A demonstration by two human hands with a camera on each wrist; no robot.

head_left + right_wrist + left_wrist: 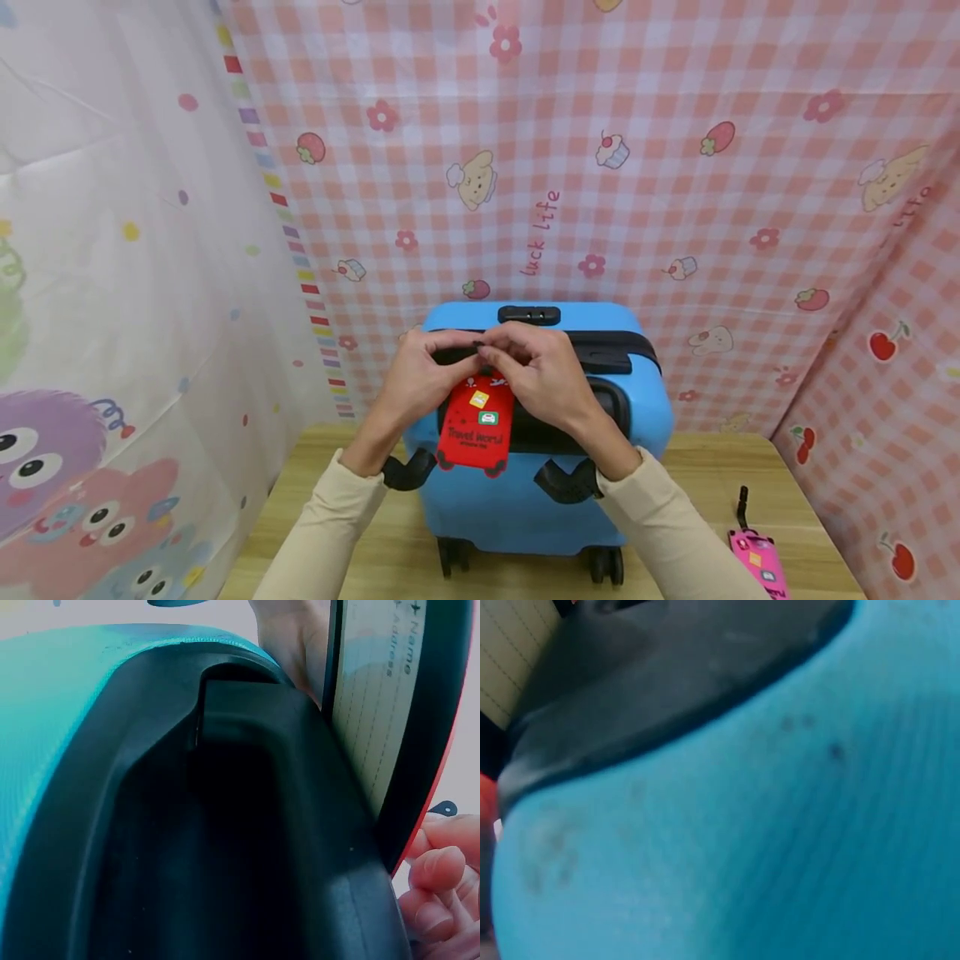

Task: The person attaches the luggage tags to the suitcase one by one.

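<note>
A red luggage tag (474,429) printed with "Travel World" hangs in front of the blue suitcase (517,508). Above it, my left hand (420,379) and right hand (551,379) meet, thumbs and forefingers pinching the tag's small black strap (480,345). Most of the strap is covered by fingers. In the right wrist view the tag's back shows a white name and address card (379,697) beside the suitcase's black side handle (255,712). The strap's holed tip (445,808) pokes out over the right fingers (439,870). The left wrist view is mostly blue shell.
A pink luggage tag (757,562) with a black strap lies on the wooden table (697,492) at the right. The suitcase stands on black wheels (606,565), with a combination lock (529,315) on top. A checked curtain (645,208) hangs behind.
</note>
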